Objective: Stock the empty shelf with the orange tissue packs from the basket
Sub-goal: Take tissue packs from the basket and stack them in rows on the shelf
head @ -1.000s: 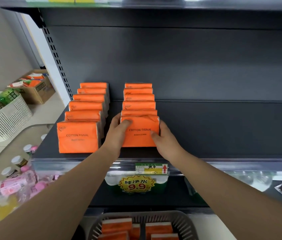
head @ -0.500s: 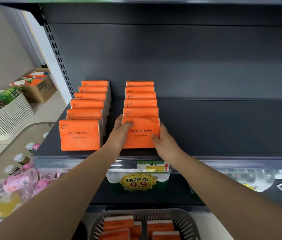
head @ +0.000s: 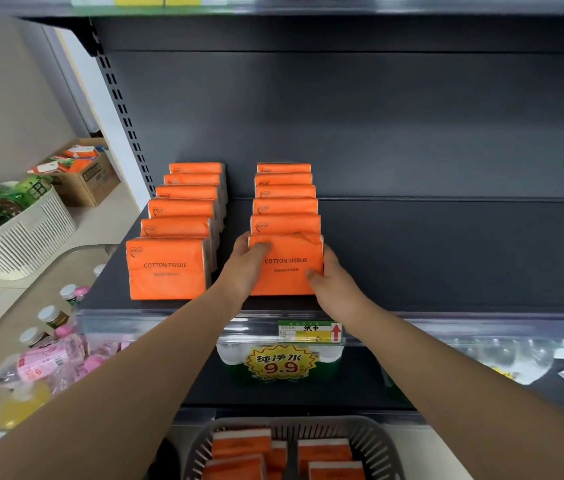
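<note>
Two rows of upright orange tissue packs stand on the dark shelf (head: 446, 258). The left row's front pack (head: 166, 270) stands free. The right row's front pack (head: 287, 265) stands upright against the packs behind it, gripped from both sides: my left hand (head: 244, 268) holds its left edge with the thumb on its face, and my right hand (head: 332, 278) holds its right edge. A grey basket (head: 374, 441) at the bottom of the view holds several more orange packs (head: 242, 445).
The shelf to the right of the rows is bare. A price tag (head: 310, 332) sits on the shelf's front rail. A white basket of green bottles (head: 21, 237), a cardboard box (head: 86, 178) and loose bottles (head: 41, 362) lie to the left.
Both hands stay on the front pack of the right row; it has been pressed slightly back against the row. The view shifted a little.
</note>
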